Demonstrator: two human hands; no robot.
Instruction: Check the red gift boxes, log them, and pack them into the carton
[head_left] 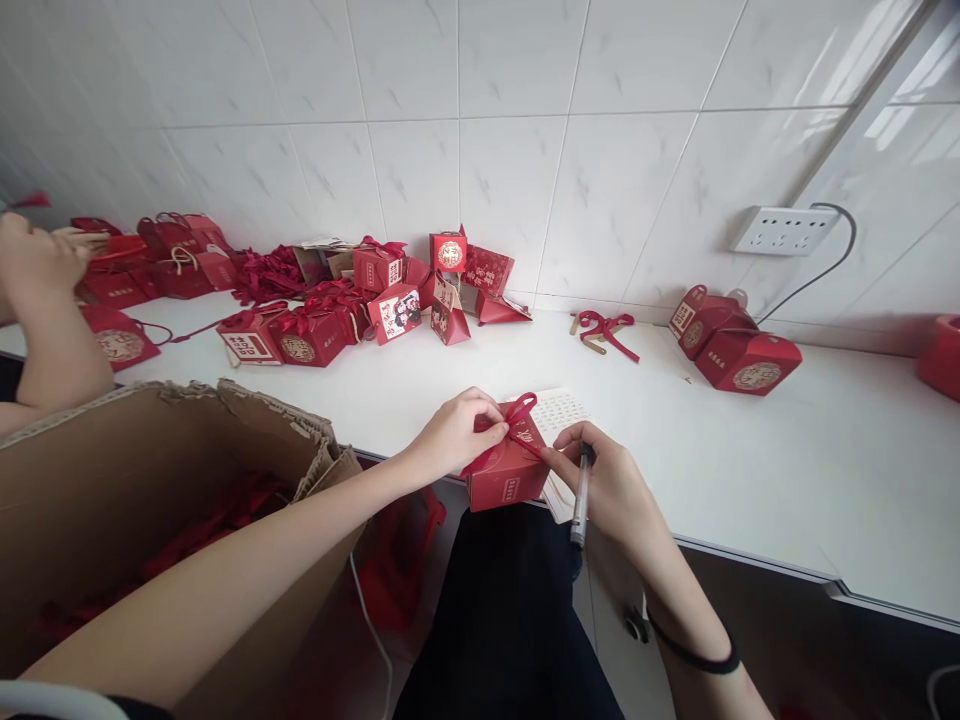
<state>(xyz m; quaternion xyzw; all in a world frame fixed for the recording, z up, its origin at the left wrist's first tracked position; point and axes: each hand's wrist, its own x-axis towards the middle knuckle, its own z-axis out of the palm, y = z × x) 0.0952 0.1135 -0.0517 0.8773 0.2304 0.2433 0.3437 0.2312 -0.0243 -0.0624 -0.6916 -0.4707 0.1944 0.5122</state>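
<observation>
At the table's front edge stands a red gift box (508, 484) with gold print, topped by a red ribbon (523, 408) shaped into a loop. My left hand (471, 428) is closed, pinching the ribbon near its knot from the left. On the right, my right hand (609, 482) pinches a ribbon end between thumb and forefinger, level with the box's top. A clear pen with a black tip (581, 500) is tucked in the same hand, pointing down. Behind and under the right hand lie sheets of paper with writing (561, 408).
Several finished red boxes (311, 335) crowd the back left of the white table (750, 450). Two more boxes (750, 360) and a loose ribbon (606, 328) lie right. A cardboard carton (247, 430) stands front left. Another person's arm (52, 300) is far left. A socket strip (787, 232) hangs on the wall.
</observation>
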